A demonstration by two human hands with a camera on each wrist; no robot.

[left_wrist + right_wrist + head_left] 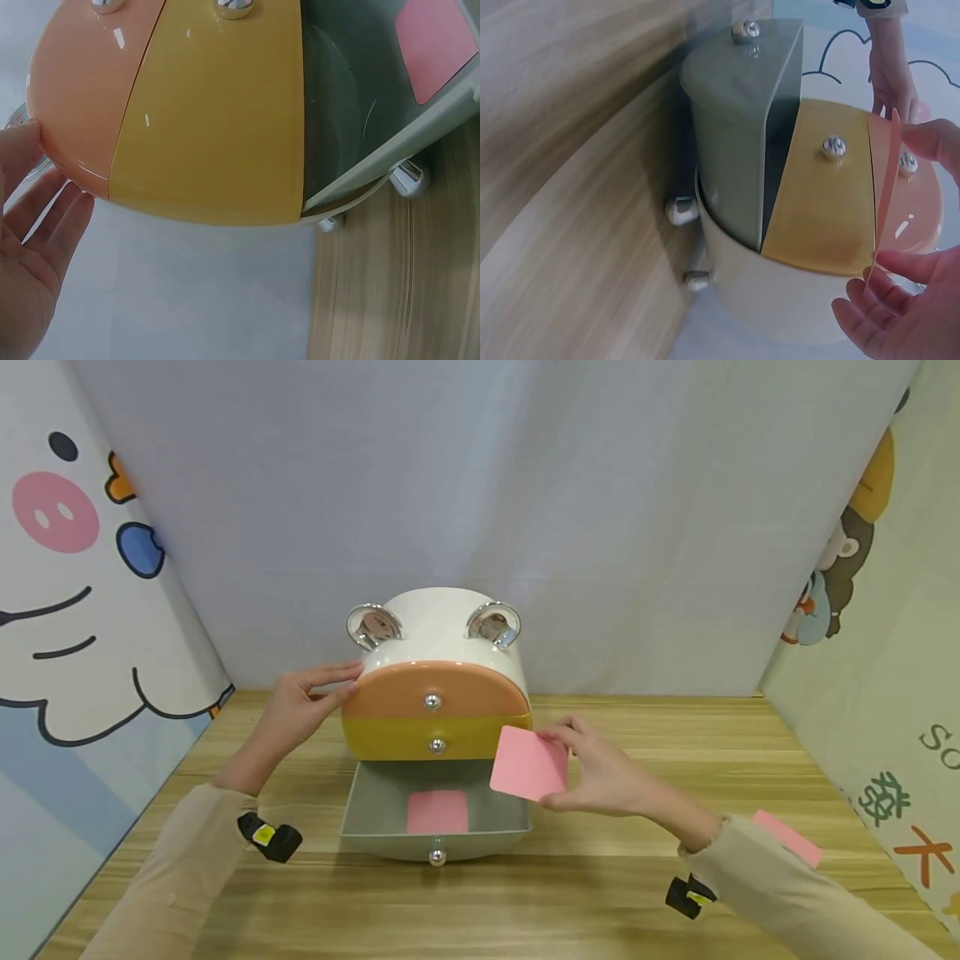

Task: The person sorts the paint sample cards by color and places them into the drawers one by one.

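Note:
A small drawer cabinet (435,635) with a white body and two silvery ears stands on the table. Its orange top drawer (393,692) and yellow middle drawer (390,739) are closed, while the grey-green bottom drawer (487,847) is pulled out. One pink card (437,814) lies inside that bottom drawer. Between thumb and fingers, my right hand (606,774) pinches another pink card (527,764), tilted above the drawer's right side. My left hand (294,712) touches the cabinet's left edge beside the orange drawer, its fingers fairly straight.
A further pink card (789,838) lies on the wooden table (600,893) at the right, partly behind my right sleeve (780,877). A pale curtain (637,527) hangs behind the cabinet. Panels with cartoon prints close off the left and right sides.

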